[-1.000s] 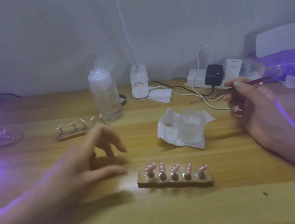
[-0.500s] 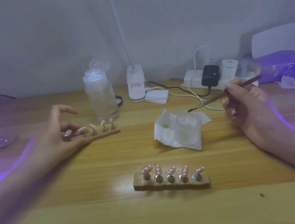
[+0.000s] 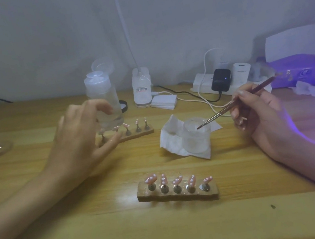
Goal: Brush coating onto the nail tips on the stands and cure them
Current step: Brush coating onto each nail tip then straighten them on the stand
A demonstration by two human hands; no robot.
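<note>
Two bare forearms reach over the pale wooden tabletop [image 3: 93, 238] in the head view, one from the lower left and one from the lower right. The left hand [image 3: 84, 137] is raised with its back to the camera, over the left end of the far wooden nail stand [image 3: 137, 134]. Its fingers are spread and loosely curved in front of the clear plastic pump bottle [image 3: 106, 107]. The thumb lies along that stand's front edge, but blur makes it impossible to tell whether the hand grips the block or only hovers beside it. The right hand [image 3: 255, 111] sits well apart, on the other side of the tabletop, with its wrist low and its fingers curled. It pinches the thin reddish-brown nail brush [image 3: 235, 103] like a pen. The brush slopes down to the left, and its bristle tip is at the mouth of the small frosted glass jar [image 3: 195, 140], which stands on a crumpled white tissue [image 3: 171, 140]. Nearest the camera, between the two forearms and touched by neither hand, lies the near wooden nail stand [image 3: 177, 194]. It carries five glossy pink nail tips [image 3: 151, 178] on metal pegs in a row. The far stand also shows small pink tips on pegs, some of them hidden by the left hand. Violet light falls across the right forearm.
</note>
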